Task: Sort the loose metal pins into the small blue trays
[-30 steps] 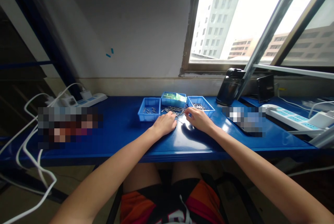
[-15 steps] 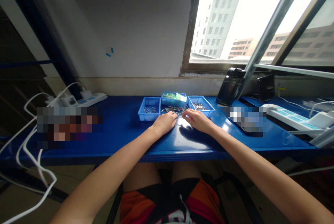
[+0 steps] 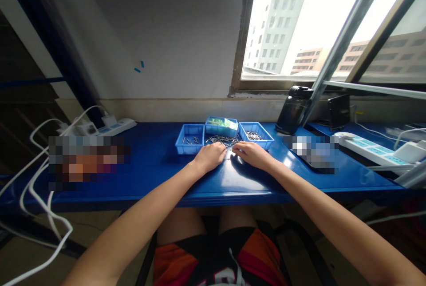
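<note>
A loose heap of small metal pins (image 3: 223, 140) lies on the blue table (image 3: 159, 166) between three small blue trays. My left hand (image 3: 210, 156) rests palm down at the heap's near edge, fingers curled onto the pins. My right hand (image 3: 252, 152) sits just right of it, fingertips pinched at the heap. What either hand holds is too small to make out. The left tray (image 3: 190, 139) and the right tray (image 3: 255, 133) each hold a few pins. The middle back tray (image 3: 221, 125) holds something green.
A black device (image 3: 293, 109) stands at the back right by the window frame. White power strips lie at the left (image 3: 115, 127) and the right (image 3: 372, 151), with white cables hanging off the left edge. Blurred patches cover two spots on the table. My knees show below the table edge.
My right hand has slid a little to the left, closer to my left hand at the pins. My left hand has barely moved.
</note>
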The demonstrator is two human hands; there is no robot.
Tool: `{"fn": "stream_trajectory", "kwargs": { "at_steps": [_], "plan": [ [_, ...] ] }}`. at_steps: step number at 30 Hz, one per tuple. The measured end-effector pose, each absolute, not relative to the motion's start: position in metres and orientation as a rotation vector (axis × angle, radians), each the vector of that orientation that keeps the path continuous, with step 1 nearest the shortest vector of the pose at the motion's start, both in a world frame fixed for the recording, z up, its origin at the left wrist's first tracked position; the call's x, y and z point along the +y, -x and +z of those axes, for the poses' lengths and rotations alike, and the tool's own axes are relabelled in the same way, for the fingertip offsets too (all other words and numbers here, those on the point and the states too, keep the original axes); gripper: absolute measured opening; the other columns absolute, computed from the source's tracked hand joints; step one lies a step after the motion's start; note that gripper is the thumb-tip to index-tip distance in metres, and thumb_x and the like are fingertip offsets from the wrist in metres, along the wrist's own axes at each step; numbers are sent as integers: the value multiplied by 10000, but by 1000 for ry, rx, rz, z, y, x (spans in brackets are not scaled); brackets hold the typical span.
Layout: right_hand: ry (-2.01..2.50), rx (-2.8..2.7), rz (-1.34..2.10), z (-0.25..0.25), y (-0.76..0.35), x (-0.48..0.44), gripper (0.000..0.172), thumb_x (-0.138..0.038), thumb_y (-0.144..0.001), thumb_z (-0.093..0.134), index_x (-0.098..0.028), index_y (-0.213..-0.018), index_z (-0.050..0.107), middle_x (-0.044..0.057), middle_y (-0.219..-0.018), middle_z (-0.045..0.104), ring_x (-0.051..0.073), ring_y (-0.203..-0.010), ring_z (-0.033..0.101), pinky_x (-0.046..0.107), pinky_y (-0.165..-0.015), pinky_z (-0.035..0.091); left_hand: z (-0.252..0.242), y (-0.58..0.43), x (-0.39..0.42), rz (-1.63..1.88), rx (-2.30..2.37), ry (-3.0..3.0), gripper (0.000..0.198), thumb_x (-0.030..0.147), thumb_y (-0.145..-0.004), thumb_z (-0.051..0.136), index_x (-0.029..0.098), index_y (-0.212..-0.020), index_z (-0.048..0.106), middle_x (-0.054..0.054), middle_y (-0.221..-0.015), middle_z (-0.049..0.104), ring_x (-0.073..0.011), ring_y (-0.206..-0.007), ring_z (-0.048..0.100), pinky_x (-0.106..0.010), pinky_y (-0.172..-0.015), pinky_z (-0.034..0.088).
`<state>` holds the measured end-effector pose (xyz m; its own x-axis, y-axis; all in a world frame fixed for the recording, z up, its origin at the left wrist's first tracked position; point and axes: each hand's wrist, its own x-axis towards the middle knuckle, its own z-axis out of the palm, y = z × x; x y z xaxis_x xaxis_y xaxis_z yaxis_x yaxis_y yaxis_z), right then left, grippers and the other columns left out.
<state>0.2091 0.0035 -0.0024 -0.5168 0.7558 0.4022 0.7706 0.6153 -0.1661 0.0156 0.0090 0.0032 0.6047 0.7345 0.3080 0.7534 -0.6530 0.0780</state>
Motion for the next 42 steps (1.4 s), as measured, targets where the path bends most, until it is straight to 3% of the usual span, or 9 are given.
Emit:
{"fn": "stream_trajectory", "kwargs": {
  "at_steps": [5, 16, 23, 27, 42],
  "plan": [
    [1144, -2414, 24, 0, -207, 1, 288, -321, -908, 376, -182, -935, 627, 74, -908, 664, 170, -804, 611, 258, -715, 442, 4, -17, 8, -551, -1207, 2764, 284, 334, -905, 342, 217, -1070, 541, -48, -972, 593, -178, -851, 610, -253, -688, 473],
    [1151, -2428, 10, -4, -207, 3, 287, -304, -902, 379, -166, -779, 599, 67, -782, 647, 154, -709, 587, 236, -642, 408, 8, -17, 4, -660, -1063, 2817, 233, 295, -882, 384, 239, -1026, 558, -16, -970, 581, -140, -815, 606, -215, -683, 469],
    [1224, -2403, -4, -1, -208, 1, 218, -292, -872, 424, -185, -924, 607, 45, -775, 655, 139, -671, 579, 226, -613, 389, 9, -17, 3, -618, -1173, 2809, 145, 269, -839, 437, 198, -920, 536, -22, -856, 615, -161, -774, 605, -236, -679, 467],
    [1263, -2365, -11, 2, -207, -2, 222, -308, -859, 445, -197, -997, 578, 16, -710, 643, 126, -606, 556, 219, -579, 379, 7, -17, 5, -533, -1284, 2780, 172, 298, -857, 413, 194, -927, 531, -44, -902, 623, -180, -798, 610, -254, -683, 470],
    [1228, -2374, -30, 3, -208, -1, 219, -293, -872, 409, -193, -904, 602, 33, -745, 648, 127, -624, 561, 210, -580, 371, 7, -17, 6, -477, -1282, 2781, 248, 324, -896, 348, 192, -983, 539, -64, -971, 622, -198, -864, 610, -277, -715, 476]
  ]
}}
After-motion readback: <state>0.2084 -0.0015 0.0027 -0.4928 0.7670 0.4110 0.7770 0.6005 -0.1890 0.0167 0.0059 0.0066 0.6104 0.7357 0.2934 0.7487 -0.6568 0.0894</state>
